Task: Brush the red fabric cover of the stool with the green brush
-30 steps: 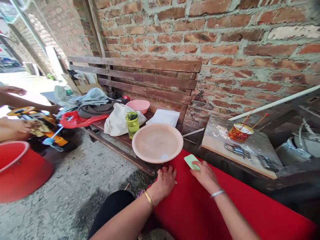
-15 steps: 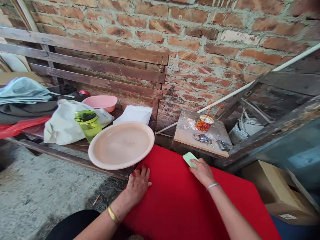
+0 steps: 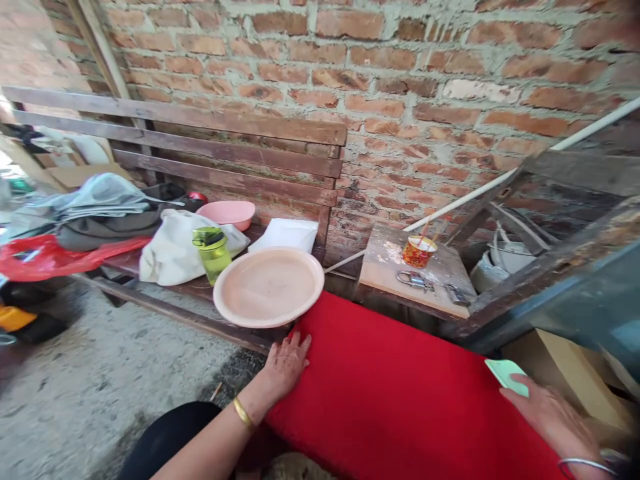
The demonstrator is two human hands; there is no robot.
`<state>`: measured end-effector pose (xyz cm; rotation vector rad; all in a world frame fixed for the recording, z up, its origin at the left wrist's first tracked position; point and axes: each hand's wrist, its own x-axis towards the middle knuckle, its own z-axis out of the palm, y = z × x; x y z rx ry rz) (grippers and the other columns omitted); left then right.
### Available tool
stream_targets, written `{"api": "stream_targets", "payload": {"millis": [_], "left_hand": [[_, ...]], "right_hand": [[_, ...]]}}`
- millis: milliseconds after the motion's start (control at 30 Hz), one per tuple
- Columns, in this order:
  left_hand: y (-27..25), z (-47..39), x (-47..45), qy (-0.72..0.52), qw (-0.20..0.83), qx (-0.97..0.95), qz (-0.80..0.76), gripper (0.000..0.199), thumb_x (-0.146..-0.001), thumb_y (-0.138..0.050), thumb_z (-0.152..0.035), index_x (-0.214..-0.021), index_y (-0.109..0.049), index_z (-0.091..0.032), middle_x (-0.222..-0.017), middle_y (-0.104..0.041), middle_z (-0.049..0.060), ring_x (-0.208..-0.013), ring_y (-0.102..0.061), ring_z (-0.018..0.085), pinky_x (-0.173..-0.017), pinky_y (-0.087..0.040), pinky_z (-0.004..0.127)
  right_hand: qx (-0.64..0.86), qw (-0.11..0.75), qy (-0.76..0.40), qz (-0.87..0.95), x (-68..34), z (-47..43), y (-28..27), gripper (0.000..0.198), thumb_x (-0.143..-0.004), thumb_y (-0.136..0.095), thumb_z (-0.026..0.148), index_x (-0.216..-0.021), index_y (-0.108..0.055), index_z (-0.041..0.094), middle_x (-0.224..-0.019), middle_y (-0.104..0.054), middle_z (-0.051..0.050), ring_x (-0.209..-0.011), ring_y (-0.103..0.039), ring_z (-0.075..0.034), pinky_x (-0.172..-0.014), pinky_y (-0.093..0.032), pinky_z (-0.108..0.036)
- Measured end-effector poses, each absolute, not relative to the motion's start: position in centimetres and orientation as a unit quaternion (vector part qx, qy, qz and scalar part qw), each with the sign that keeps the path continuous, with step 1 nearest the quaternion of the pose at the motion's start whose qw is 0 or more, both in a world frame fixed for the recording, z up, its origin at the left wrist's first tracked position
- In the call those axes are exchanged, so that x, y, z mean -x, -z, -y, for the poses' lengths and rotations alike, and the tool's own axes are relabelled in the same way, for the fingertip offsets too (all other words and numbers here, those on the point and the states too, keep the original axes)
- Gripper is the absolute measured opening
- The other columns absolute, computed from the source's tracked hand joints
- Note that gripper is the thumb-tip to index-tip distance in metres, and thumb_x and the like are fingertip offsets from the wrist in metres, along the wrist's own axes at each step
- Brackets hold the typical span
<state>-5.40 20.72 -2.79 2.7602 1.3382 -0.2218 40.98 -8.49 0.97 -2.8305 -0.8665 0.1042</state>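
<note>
A smooth red cloth [image 3: 380,393] covers the surface in front of me. My left hand [image 3: 287,360] lies flat on its left edge, fingers spread, just below a shallow pale pink basin [image 3: 270,287]. At the far right, my right hand [image 3: 547,410] grips a pale green flat piece [image 3: 507,375] with rounded corners; I cannot make out its exact kind. That piece is over the cloth's right edge, close to a cardboard box [image 3: 565,360]. Whether it touches the cloth cannot be told.
A slatted wooden bench [image 3: 230,140] along the brick wall holds a green bottle [image 3: 213,253], a white bag [image 3: 175,247], a pink tub [image 3: 227,213] and folded clothes. On a small wooden stand [image 3: 380,270] are a red-gold tin [image 3: 419,252] and padlocks [image 3: 413,279].
My right hand has swept the pale green piece rightward and nearer, from the cloth's far edge to its right side. My left hand stays on the cloth. The view has turned slightly left.
</note>
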Motion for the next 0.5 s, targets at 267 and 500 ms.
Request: {"api": "stream_targets", "payload": {"millis": [267,500], "left_hand": [[3.1,-21.7,7.1,0.063,0.082,-0.892,-0.439,0.057,-0.095,-0.055,-0.037,-0.149,-0.046,-0.023,-0.133,-0.061,0.02,-0.117,-0.06,0.032,-0.102,-0.044,0.048],[2.7,-22.7,6.8,0.109,0.101,-0.888,-0.436,0.058,-0.091,-0.06,-0.033,-0.147,-0.047,-0.022,-0.13,-0.064,0.019,-0.113,-0.064,0.031,-0.098,-0.046,0.046]], "right_hand": [[0.817,0.072,-0.17,0.546,-19.7,-14.0,-3.5,0.048,-0.081,-0.056,0.038,-0.125,-0.066,0.022,-0.113,-0.059,-0.009,-0.104,-0.063,-0.024,-0.091,-0.044,-0.033],[0.775,0.063,-0.191,0.599,-13.3,-20.9,-1.9,0.05,-0.075,-0.07,0.033,-0.125,-0.067,0.03,-0.117,-0.061,-0.005,-0.108,-0.058,-0.021,-0.092,-0.039,-0.03]]}}
